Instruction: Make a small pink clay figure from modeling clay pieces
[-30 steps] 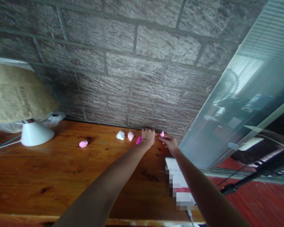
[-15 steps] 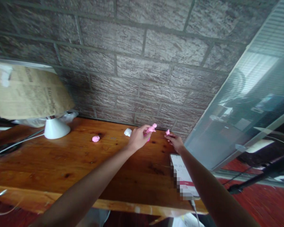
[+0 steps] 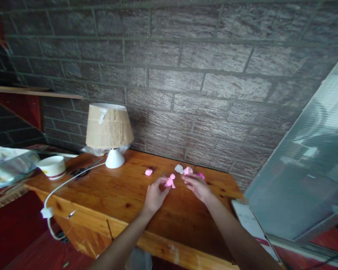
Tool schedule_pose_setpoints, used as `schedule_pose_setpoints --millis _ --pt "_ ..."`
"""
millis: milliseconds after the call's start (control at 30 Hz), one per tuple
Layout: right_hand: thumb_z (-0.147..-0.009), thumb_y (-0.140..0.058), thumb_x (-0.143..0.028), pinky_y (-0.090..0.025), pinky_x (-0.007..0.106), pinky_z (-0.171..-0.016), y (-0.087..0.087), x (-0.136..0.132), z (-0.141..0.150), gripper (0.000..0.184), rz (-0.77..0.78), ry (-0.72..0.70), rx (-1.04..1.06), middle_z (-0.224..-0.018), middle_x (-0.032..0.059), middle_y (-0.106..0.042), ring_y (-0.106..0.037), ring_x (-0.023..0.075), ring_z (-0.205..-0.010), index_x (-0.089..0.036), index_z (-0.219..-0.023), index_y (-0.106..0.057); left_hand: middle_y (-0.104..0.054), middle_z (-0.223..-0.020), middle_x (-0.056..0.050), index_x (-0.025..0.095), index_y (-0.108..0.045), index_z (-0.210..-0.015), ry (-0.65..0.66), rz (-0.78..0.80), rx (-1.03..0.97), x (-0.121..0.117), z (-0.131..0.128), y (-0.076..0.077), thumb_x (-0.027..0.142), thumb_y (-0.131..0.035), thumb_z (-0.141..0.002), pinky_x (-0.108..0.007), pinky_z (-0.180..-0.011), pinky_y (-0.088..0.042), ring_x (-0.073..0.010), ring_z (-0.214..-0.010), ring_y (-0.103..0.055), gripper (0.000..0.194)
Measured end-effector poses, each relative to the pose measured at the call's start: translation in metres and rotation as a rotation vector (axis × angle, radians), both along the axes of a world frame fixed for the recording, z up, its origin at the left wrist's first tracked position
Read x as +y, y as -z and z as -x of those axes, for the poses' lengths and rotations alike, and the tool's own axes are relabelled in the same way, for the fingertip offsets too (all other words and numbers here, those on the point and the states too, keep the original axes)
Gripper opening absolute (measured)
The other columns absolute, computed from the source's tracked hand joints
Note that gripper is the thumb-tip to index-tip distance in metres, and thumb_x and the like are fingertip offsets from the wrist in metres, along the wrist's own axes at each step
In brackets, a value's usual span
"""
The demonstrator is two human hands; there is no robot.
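Note:
My left hand [image 3: 155, 195] is closed around a small pink figure [image 3: 170, 181] with a round head and short limbs, apparently modelling clay. It is held upright just above the wooden table. My right hand [image 3: 196, 185] hovers a little to its right, fingers drawn together and pointing left. A small pink clay piece [image 3: 187, 170] shows at the upper edge of those fingers, which partly hide it. Behind the hands lies a white lump [image 3: 179, 168]. A magenta lump [image 3: 201, 175] peeks out past my right hand, and a pink lump [image 3: 148, 172] rests farther left.
A lamp [image 3: 114, 159] with a paper-covered shade stands at the back left, its white cord crossing the table [image 3: 101, 195]. Left of it are a paper cup [image 3: 52, 167] and scissors [image 3: 81, 172]. A phone [image 3: 255, 228] lies at the right edge, before a brick wall [image 3: 169, 86].
My view has swung left, bringing the cup and shelf into sight. My hands have come away from the wall, and the right hand has drawn closer to the figure, which my left hand still holds.

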State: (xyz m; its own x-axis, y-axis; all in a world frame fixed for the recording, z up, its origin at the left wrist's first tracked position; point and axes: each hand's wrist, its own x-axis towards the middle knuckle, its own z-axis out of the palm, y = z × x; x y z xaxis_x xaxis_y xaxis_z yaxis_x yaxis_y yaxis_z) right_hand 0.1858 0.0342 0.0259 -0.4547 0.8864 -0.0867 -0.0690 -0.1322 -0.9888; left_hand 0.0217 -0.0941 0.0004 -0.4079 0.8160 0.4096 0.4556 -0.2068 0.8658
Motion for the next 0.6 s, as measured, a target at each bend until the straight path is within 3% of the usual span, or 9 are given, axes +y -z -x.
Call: schedule_pose_setpoints --millis 133,333,600 --pt "-0.045 -0.094 -0.037 -0.052 0.029 -0.074 0.012 -0.009 0.021 0.040 0.041 -0.078 0.060 -0.083 0.0053 -0.076 -0.068 0.0158 -0.075 -0.019 -0.075 -0.074 -0.078 -0.094 -0.003 0.023 -0.066 -0.091 -0.054 0.031 -0.061 -0.004 -0.002 0.011 0.023 -0.063 -0.083 -0.031 -0.082 -0.058 -0.0185 -0.084 -0.074 0.008" --pt "-0.046 -0.095 -0.031 -0.052 0.026 -0.071 0.019 -0.009 0.017 0.039 0.103 -0.130 0.074 -0.082 0.0049 -0.077 -0.068 0.0146 -0.075 -0.019 -0.077 -0.075 -0.076 -0.096 -0.002 0.023 -0.061 -0.089 -0.081 0.023 -0.060 -0.004 -0.002 0.014 0.019 -0.063 -0.083 -0.030 -0.082 -0.057 -0.0171 -0.086 -0.072 0.008" --pt "-0.042 -0.095 -0.025 -0.053 0.025 -0.068 0.018 -0.012 0.016 0.042 0.144 -0.123 0.075 -0.076 0.0019 -0.075 -0.068 0.0132 -0.071 -0.018 -0.072 -0.067 -0.075 -0.093 0.000 0.023 -0.044 -0.134 -0.080 0.064 -0.100 -0.004 0.003 0.021 0.021 -0.069 -0.079 -0.029 -0.080 -0.056 -0.0156 -0.083 -0.072 0.060"
